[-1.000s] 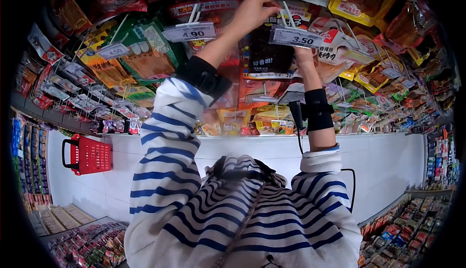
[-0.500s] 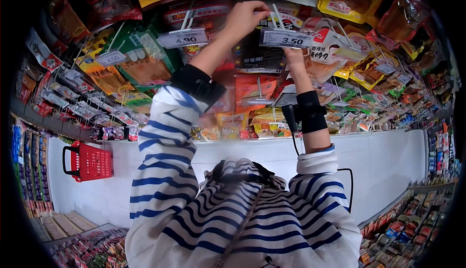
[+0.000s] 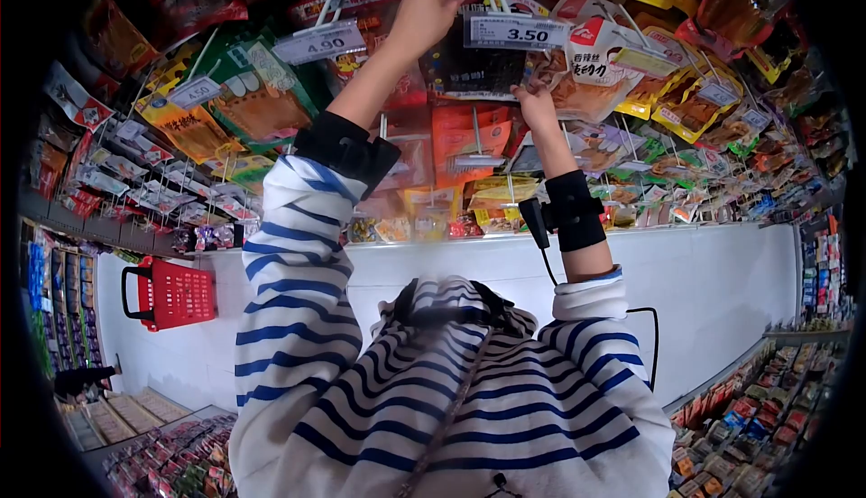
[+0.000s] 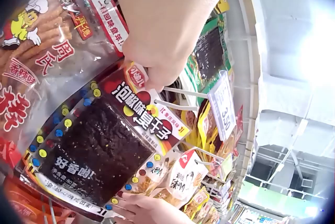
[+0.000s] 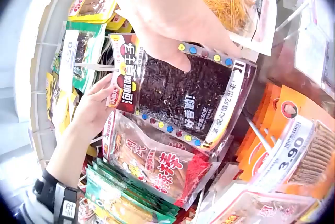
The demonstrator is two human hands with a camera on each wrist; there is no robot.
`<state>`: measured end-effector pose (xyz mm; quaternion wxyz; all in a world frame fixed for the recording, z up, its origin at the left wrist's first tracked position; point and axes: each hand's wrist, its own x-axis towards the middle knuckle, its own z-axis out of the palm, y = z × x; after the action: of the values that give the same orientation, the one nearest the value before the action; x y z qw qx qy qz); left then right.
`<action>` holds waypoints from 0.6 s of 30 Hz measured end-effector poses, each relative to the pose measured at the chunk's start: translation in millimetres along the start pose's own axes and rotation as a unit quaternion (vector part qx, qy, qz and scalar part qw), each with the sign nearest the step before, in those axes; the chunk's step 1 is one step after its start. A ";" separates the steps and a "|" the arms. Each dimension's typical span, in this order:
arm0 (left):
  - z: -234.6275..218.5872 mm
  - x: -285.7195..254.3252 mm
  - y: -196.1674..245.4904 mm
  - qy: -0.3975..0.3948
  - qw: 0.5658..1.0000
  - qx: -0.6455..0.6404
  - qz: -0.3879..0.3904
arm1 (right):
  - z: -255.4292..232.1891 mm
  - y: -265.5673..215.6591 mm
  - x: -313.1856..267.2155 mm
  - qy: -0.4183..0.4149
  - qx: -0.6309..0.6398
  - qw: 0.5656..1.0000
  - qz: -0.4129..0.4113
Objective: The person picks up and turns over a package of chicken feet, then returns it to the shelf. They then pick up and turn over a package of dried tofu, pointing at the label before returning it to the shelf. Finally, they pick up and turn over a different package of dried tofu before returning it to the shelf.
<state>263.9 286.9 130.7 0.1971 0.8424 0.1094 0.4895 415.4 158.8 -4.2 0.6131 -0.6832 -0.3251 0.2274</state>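
Note:
A snack packet [image 5: 170,90] with a dark see-through front and a border of coloured dots hangs at a white hook [image 5: 94,67]. My left hand [image 4: 157,59] pinches the packet's top corner beside that hook; in the head view, the same hand [image 3: 428,13] is left of the 3.50 price tag [image 3: 516,32]. Lower down, my right hand [image 3: 538,106] grips the packet's side edge, and its thumb [image 5: 175,56] lies across the dark front. The right hand's other fingers are hidden behind the packet in the right wrist view.
A packet of snack sticks [image 4: 47,41] hangs beside the dark one. White packets [image 3: 595,60] and a green packet [image 3: 253,92] hang on other hooks, with a 4.90 tag [image 3: 322,42] between. A red basket [image 3: 180,293] stands on the floor at left.
The shelf has shifted up and left in the head view. My right hand has come lower relative to the 3.50 tag, so its thumb shows. The left hand stays by the hook.

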 end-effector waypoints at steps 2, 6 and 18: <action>-1.9 -8.8 -2.3 0.030 0.997 -0.064 -0.012 | -6.6 16.5 -1.5 -0.047 0.008 0.999 0.007; -15.6 -33.2 8.1 0.060 0.998 0.019 -0.007 | -13.1 7.2 -33.1 -0.062 0.064 0.996 0.025; -1.3 -162.8 75.4 0.111 0.982 0.004 -0.151 | -39.8 6.3 -105.8 -0.102 0.243 0.965 0.001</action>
<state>181.2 158.1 37.2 0.2519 0.7577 0.2583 0.5437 372.2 54.6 -14.0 0.7238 -0.4875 -0.3204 0.3685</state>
